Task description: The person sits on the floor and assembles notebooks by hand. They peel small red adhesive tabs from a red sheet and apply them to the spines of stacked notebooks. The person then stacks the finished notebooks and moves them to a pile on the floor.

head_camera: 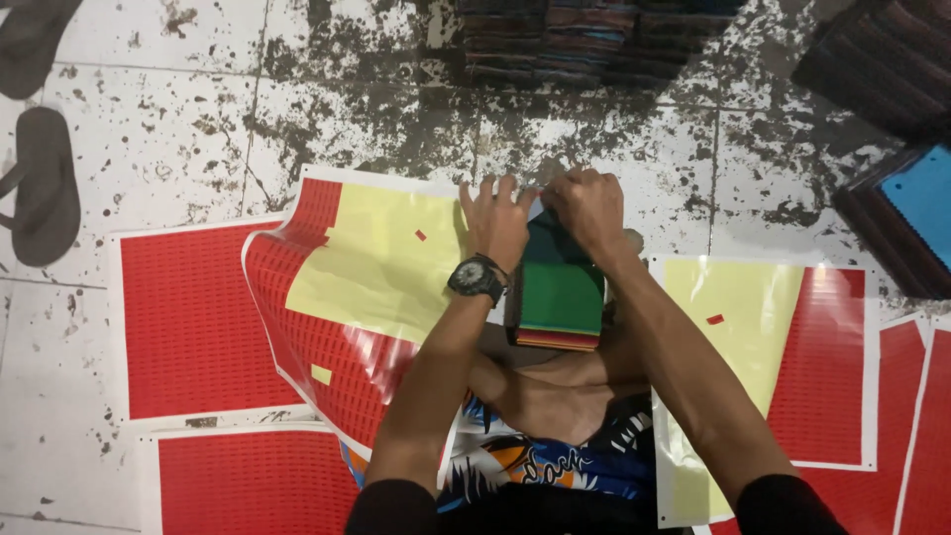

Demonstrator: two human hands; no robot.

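A thick stack of coloured sheets or booklets with a green top (560, 295) rests on my lap. My left hand (495, 218), with a black wristwatch (476, 278), grips the stack's far left edge. My right hand (586, 206) presses on the far right edge, fingers curled. Both hands meet at the stack's far end, where the fingertips are hard to make out. A red sticker sheet with a peeled yellow area (367, 263) curls up to the left of my left arm.
Another red and yellow sheet (783, 347) lies to the right, more red sheets (193, 322) to the left and below. Dark stacks of booklets stand at the top (594, 40) and right (892, 69). Black sandals (45, 183) lie at the far left on stained white tiles.
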